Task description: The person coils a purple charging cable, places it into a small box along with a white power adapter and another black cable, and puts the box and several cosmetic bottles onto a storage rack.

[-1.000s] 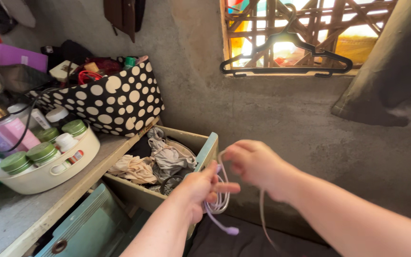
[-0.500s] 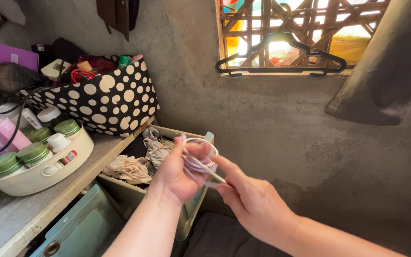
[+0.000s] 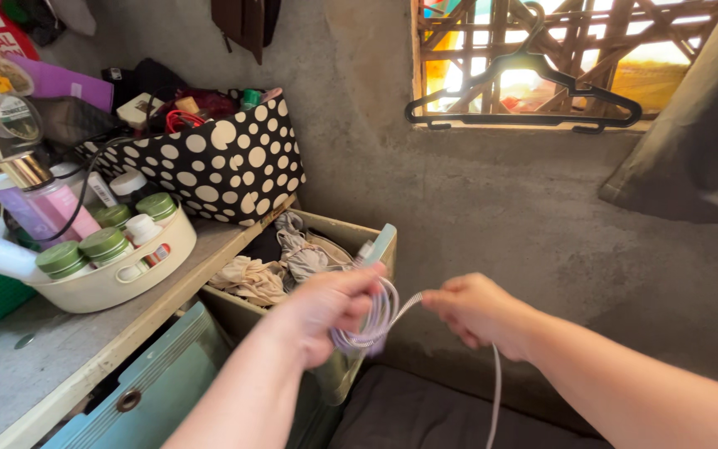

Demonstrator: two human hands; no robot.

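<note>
A desk [image 3: 60, 349] is set along the left side, with a round tray [image 3: 118, 278] placed on it near its front edge. Jars [image 3: 103, 244] and bottles [image 3: 47, 199] are stood in the tray. Behind the tray, against the wall, a fabric bin [image 3: 226, 162] is found. To the right of the desk, lower down, an open box [image 3: 338, 229] is placed, and cloths [image 3: 280, 262] are laid in it. In front of the box the left hand [image 3: 326, 312] and the right hand [image 3: 479, 312] are held side by side, with a cable [image 3: 380, 320] stretched between them. A hanger [image 3: 525, 104] is hung at the window [image 3: 558, 50] above.
</note>
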